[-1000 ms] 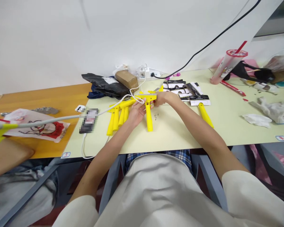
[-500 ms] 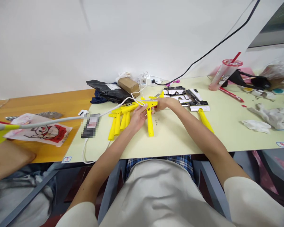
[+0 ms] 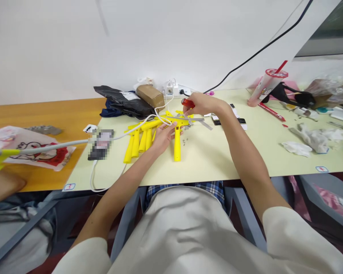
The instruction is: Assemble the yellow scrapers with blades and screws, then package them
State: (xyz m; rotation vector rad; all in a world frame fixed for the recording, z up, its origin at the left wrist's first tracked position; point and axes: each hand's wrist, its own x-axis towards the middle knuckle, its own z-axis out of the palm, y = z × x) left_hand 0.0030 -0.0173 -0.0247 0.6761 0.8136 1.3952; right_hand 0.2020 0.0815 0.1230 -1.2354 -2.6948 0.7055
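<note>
My left hand (image 3: 163,137) is closed on the head of a yellow T-shaped scraper (image 3: 177,146), whose handle points towards me. In my right hand (image 3: 200,104) is a red-handled screwdriver (image 3: 188,103), held just above that head. Its tip is too small to make out. A thin metal blade (image 3: 207,125) lies at the right of the head, near small metal bits. Several more yellow scraper handles (image 3: 135,144) lie side by side left of my left hand. Tiny screws (image 3: 184,142) are scattered right of the scraper handle.
A white cable (image 3: 143,126) crosses over the handles. Behind stand a black plastic bag (image 3: 125,102), a brown box (image 3: 150,96) and a power strip (image 3: 171,90). A phone (image 3: 101,144) lies left. Black-and-white cards (image 3: 241,122), partly behind my right arm, a drink cup (image 3: 267,87) and tissues (image 3: 297,148) are right.
My right hand has lifted from beside the scraper head, and the red screwdriver handle now shows. Metal blades have come into sight at the head. My left hand stays on the scraper.
</note>
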